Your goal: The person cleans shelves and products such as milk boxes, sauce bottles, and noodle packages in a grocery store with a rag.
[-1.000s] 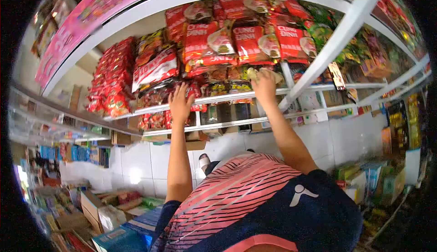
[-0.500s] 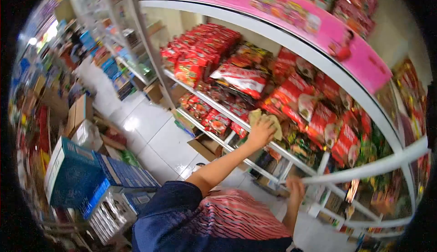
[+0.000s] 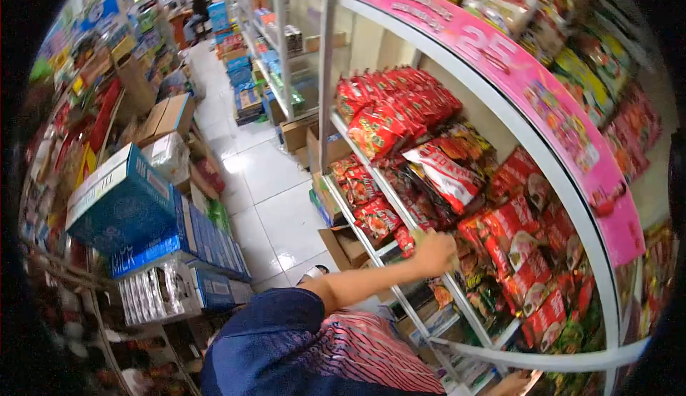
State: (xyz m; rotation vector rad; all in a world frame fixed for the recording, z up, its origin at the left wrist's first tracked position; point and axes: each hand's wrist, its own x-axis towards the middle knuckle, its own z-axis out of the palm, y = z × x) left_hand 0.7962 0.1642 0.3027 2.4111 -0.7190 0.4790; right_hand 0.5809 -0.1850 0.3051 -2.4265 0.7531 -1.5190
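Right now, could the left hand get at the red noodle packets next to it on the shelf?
Probably yes. The left hand is at the shelf edge, right beside the red noodle packets. The shelf front is open, and nothing stands between the fingers and the packets. Whether the fingers are holding something is unclear.

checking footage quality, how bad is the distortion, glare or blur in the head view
Head view: strong fisheye, shelf rails bow into curves, black corners; glare patch on the floor tiles; hand at the noodle packets slightly soft; far aisle overexposed.

Bright, fisheye-warped — dark corners.
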